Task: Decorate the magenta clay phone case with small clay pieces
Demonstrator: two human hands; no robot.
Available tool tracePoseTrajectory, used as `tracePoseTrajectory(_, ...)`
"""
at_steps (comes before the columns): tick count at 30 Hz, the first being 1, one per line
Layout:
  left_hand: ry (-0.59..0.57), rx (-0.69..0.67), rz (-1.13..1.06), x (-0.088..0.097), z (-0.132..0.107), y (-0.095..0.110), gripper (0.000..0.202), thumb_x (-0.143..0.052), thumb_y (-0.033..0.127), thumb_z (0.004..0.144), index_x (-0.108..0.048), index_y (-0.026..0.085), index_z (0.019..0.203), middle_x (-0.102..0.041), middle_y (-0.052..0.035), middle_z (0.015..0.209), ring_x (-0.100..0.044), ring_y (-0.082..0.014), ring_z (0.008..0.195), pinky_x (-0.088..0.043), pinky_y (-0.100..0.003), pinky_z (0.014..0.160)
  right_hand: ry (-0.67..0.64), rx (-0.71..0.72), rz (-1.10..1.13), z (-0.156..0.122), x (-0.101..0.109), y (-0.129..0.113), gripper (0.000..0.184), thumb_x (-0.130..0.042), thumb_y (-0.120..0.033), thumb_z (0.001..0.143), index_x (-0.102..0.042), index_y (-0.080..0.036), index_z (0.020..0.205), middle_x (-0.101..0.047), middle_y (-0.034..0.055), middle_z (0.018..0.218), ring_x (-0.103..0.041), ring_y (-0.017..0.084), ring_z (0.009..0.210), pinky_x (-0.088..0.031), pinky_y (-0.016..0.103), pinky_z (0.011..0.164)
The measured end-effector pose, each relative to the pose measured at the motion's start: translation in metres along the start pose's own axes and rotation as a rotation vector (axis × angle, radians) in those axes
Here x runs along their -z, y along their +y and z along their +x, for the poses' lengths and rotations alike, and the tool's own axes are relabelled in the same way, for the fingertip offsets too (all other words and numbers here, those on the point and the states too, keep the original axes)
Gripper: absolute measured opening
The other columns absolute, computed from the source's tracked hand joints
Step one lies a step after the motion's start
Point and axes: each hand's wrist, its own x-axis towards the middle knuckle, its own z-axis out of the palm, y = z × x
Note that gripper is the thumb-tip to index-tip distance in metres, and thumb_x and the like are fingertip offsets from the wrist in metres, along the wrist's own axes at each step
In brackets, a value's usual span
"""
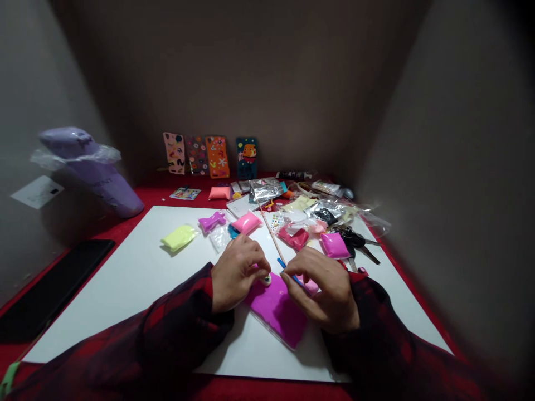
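A flat slab covered in magenta clay, shaped like a phone case, lies slanted on the white board. Over its upper left end, my left hand is closed, thumb and fingertips around a small whitish piece with a dark spot. I cannot tell whether that piece touches the clay. Closed in a pinch, my right hand grips a thin blue modelling tool, its end pointing up and left above the slab. A light pink lump shows partly behind my right fingers.
Clay packets lie farther back: yellow, purple, pink, and magenta. A thin stick and scissors lie among wrappers. Decorated phone cases lean on the back wall. A purple wrapped object stands left.
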Motion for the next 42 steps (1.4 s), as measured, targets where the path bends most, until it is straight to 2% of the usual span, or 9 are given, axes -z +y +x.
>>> tracePoseTrajectory(5, -0.038, -0.014, 0.013, -0.001, 0.0, 0.0, 0.015, -0.059, 0.014, 0.082, -0.071, 0.018, 0.073, -0.062, -0.0052, 0.077, -0.047, -0.0194, 0.082, -0.035, -0.036, 0.076, -0.003, 0.01, 0.006, 0.001, 0.0, 0.0, 0.01, -0.054, -0.009, 0.08, -0.057, -0.018, 0.078, -0.056, 0.0018, 0.064, -0.048, 0.014, 0.061, -0.038, 0.029, 0.055)
tracePoseTrajectory(14, 0.0, -0.013, -0.002, -0.001, -0.001, -0.001, 0.015, -0.058, 0.007, 0.079, -0.068, 0.017, 0.074, -0.062, -0.0047, 0.077, -0.047, -0.0192, 0.081, -0.036, -0.035, 0.074, -0.003, 0.009, 0.022, -0.001, 0.0, 0.0, 0.009, -0.057, -0.006, 0.078, -0.057, -0.016, 0.078, -0.055, 0.0024, 0.065, -0.047, 0.014, 0.061, -0.037, 0.029, 0.056)
tracePoseTrajectory(20, 0.027, 0.01, 0.019, 0.002, 0.0, 0.002, 0.031, -0.047, -0.011, 0.062, -0.063, 0.015, 0.058, -0.059, -0.0029, 0.071, -0.046, -0.0179, 0.079, -0.036, -0.033, 0.073, -0.008, 0.012, 0.012, -0.001, 0.001, 0.001, 0.009, -0.056, -0.008, 0.079, -0.057, -0.017, 0.078, -0.054, 0.0017, 0.064, -0.047, 0.014, 0.06, -0.037, 0.029, 0.056)
tracePoseTrajectory(26, -0.014, 0.011, 0.038, 0.003, 0.0, 0.003, 0.031, -0.049, -0.009, 0.063, -0.069, 0.014, 0.057, -0.058, -0.0049, 0.07, -0.046, -0.0187, 0.079, -0.035, -0.034, 0.074, -0.002, 0.01, 0.002, 0.0, 0.001, -0.001, 0.009, -0.054, -0.009, 0.08, -0.058, -0.017, 0.077, -0.054, 0.0014, 0.063, -0.047, 0.014, 0.06, -0.037, 0.028, 0.056)
tracePoseTrajectory(29, 0.041, 0.041, 0.014, 0.003, 0.0, 0.006, 0.027, -0.05, -0.006, 0.066, -0.069, 0.013, 0.064, -0.06, -0.0055, 0.073, -0.047, -0.019, 0.08, -0.035, -0.033, 0.074, -0.002, 0.008, 0.007, 0.0, 0.0, 0.0, 0.008, -0.056, -0.009, 0.08, -0.058, -0.016, 0.078, -0.055, 0.0017, 0.064, -0.047, 0.014, 0.06, -0.037, 0.028, 0.056)
tracePoseTrajectory(32, 0.071, 0.087, -0.104, 0.006, 0.0, 0.011, 0.015, -0.055, 0.008, 0.076, -0.069, 0.013, 0.072, -0.062, -0.0044, 0.072, -0.048, -0.0178, 0.077, -0.036, -0.033, 0.075, 0.002, 0.016, 0.021, -0.001, 0.0, 0.001, 0.01, -0.057, -0.006, 0.079, -0.06, -0.016, 0.082, -0.058, 0.0027, 0.067, -0.049, 0.014, 0.062, -0.039, 0.029, 0.058)
tracePoseTrajectory(36, -0.01, 0.128, -0.386, 0.008, -0.003, 0.017, 0.017, -0.061, 0.029, 0.08, -0.072, 0.017, 0.074, -0.065, -0.0029, 0.071, -0.052, -0.0164, 0.075, -0.039, -0.029, 0.073, -0.006, 0.015, 0.045, -0.003, -0.002, 0.001, 0.013, -0.056, -0.007, 0.081, -0.064, -0.017, 0.084, -0.061, 0.004, 0.07, -0.052, 0.014, 0.064, -0.04, 0.028, 0.057)
tracePoseTrajectory(39, 0.005, 0.204, -0.579, 0.005, -0.006, 0.019, 0.015, -0.067, 0.029, 0.075, -0.072, 0.016, 0.071, -0.065, -0.003, 0.07, -0.053, -0.0146, 0.071, -0.04, -0.026, 0.067, 0.022, 0.027, 0.033, -0.004, -0.003, -0.003, 0.015, -0.057, -0.008, 0.081, -0.068, -0.019, 0.084, -0.061, 0.0036, 0.069, -0.053, 0.014, 0.063, -0.04, 0.027, 0.054)
tracePoseTrajectory(42, -0.004, 0.309, -0.747, 0.003, -0.006, 0.022, 0.014, -0.07, 0.026, 0.071, -0.07, 0.014, 0.064, -0.061, -0.0019, 0.064, -0.05, -0.0104, 0.058, -0.039, -0.023, 0.057, 0.069, 0.06, 0.011, -0.004, -0.002, -0.004, 0.016, -0.061, -0.009, 0.08, -0.069, -0.02, 0.089, -0.061, 0.0024, 0.067, -0.052, 0.013, 0.062, -0.04, 0.027, 0.054)
